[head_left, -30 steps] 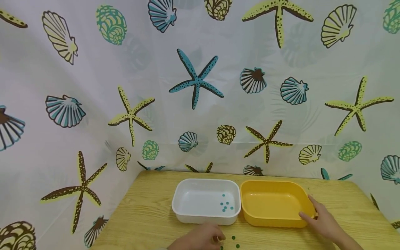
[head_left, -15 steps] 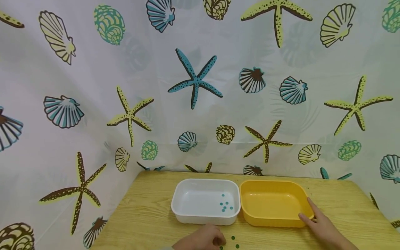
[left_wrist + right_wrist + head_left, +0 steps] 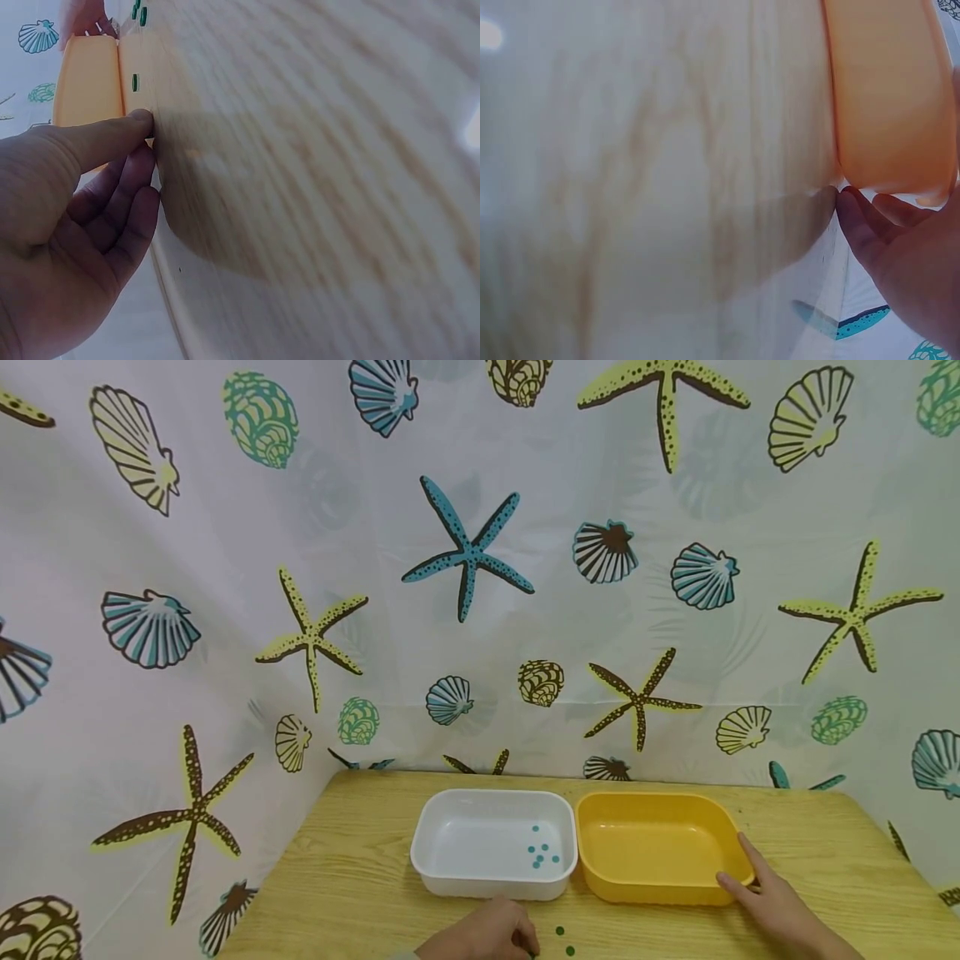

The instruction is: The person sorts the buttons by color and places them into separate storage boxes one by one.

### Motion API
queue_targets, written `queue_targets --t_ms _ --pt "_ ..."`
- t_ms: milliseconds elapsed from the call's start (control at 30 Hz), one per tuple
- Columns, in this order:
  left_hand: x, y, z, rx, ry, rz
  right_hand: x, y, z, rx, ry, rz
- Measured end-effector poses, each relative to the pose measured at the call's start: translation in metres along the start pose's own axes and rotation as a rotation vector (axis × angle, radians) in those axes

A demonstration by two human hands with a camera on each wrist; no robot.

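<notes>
My left hand (image 3: 483, 933) is at the table's near edge in front of the white tub, thumb and bent fingers down on the wood. In the left wrist view the thumb (image 3: 124, 135) meets the index fingertip, pinching at a small green disc. Only a sliver of that disc (image 3: 533, 955) shows in the head view, the fingers covering the rest. Just right of the hand lie loose green discs (image 3: 560, 931). My right hand (image 3: 776, 906) holds the right end of the yellow tub (image 3: 652, 894), its thumb at the front rim and fingers behind the corner.
The white tub (image 3: 491, 887) stands left of the yellow one, the two side by side. Several blue-green discs (image 3: 544, 847) lie in its right half. A patterned curtain (image 3: 540, 610) rises behind the wooden table (image 3: 337, 860) and along its sides.
The left fingertips have shifted slightly and now cover most of the nearest green disc, which showed more before. My right hand keeps its place on the yellow tub.
</notes>
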State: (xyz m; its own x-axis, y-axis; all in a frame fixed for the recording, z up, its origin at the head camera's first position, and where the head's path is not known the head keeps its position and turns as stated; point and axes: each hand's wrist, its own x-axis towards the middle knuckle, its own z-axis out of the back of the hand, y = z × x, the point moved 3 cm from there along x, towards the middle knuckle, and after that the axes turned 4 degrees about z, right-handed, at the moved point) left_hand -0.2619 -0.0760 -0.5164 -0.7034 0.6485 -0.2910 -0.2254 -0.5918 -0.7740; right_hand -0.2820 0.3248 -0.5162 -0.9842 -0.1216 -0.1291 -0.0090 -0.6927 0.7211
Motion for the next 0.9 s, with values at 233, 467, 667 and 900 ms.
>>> queue_targets --t_ms 233,467,667,900 --pt "0.002 0.001 0.001 0.023 -0.010 0.008 0.000 0.002 0.001 -0.013 0.004 -0.003" --pt "0.037 0.055 -0.008 0.024 0.030 -0.073 0.000 0.002 0.000 0.006 0.010 -0.017" --pt "0.024 0.036 -0.004 0.081 -0.011 -0.073 0.000 -0.001 -0.001 0.013 0.013 -0.014" --pt "0.000 -0.024 0.006 0.041 -0.028 -0.076 0.000 -0.002 0.000 -0.006 0.005 0.018"
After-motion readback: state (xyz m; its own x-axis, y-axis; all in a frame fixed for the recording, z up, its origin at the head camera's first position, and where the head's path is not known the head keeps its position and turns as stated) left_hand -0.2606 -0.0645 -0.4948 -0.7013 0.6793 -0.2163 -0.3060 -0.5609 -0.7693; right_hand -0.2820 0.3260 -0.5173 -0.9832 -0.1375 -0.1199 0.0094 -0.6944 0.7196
